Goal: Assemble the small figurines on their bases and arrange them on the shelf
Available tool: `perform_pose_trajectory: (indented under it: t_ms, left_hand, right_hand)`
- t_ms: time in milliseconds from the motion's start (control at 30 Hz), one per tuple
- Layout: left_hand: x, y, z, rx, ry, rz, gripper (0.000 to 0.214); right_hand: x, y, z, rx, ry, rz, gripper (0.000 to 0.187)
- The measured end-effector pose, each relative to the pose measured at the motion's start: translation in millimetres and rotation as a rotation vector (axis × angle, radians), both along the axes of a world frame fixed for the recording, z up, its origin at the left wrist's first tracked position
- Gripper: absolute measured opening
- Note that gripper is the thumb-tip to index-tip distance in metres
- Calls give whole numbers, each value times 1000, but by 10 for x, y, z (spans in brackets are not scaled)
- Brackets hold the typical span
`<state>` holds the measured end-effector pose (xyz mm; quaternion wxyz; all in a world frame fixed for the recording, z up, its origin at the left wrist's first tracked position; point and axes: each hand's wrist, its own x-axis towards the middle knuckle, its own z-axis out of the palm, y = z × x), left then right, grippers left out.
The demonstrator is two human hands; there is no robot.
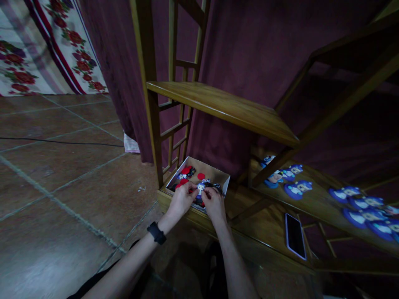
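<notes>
Both my hands meet over a shallow white box [225, 182] on the low wooden shelf. Between them is a small blue-and-white figurine [201, 187], pinched at its left side by my left hand [183, 198] and at its right by my right hand [214, 203]. The fingers of each hand are closed on it. Beneath and around lie red round pieces [201, 176], dark small items and another blue-and-white figurine [182, 176]. My hands hide the near part of the box. A black band [156, 233] circles my left wrist.
A wooden shelf board [218, 101] juts out above the box. To the right, several blue-and-white figurines [298, 189] stand on a higher ledge, with a phone [295, 236] on the lower board. A dark cable [62, 142] crosses the tiled floor by a purple curtain [124, 83].
</notes>
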<state>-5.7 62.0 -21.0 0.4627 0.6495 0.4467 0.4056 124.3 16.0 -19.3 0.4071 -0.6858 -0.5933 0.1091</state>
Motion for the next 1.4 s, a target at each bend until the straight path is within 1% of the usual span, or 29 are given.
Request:
perform_pose_trajectory:
  t_ms: [67,167,300,433,533,667,800,900,1000,1067,1167,1300,1400]
  left_hand:
    - [-7,1,6,12,31,-26,19]
    - [0,27,-23,-19,25,-51,20]
    - [9,61,-34,-38,87,-40,20]
    - [-7,34,65,20,247,-42,20]
    - [-20,11,125,73,331,-45,21]
    - [-23,7,120,119,428,-39,21]
    - [-10,-32,102,194,469,22,23]
    - [15,-98,123,280,421,48,25]
    - [55,-160,137,362,346,-21,26]
    - [76,-185,121,417,332,-72,31]
    - [82,-201,70,487,419,-99,42]
    - [60,-217,49,563,632,-146,48]
    - [65,-237,80,629,712,-182,48]
  right_hand:
    - [-9,-8,11,-7,-13,-10,16]
    - [-4,-16,24,-23,-16,-12,16]
    - [-6,-20,22,-28,-18,-11,17]
    - [-41,-16,-3,-20,-12,-39,17]
    - [-64,-10,-26,-23,-8,-49,17]
    - [-78,-7,-55,-33,23,-56,18]
    - [-68,4,-91,-17,78,-48,19]
    - [-28,35,-142,-12,215,-44,21]
    - [30,78,-204,-19,369,-66,24]
    - [59,101,-240,-28,451,-70,25]
    - [54,113,-270,-54,644,-29,25]
    - [-25,93,-249,-73,980,34,22]
    - [-69,70,-195,-62,1147,-12,21]
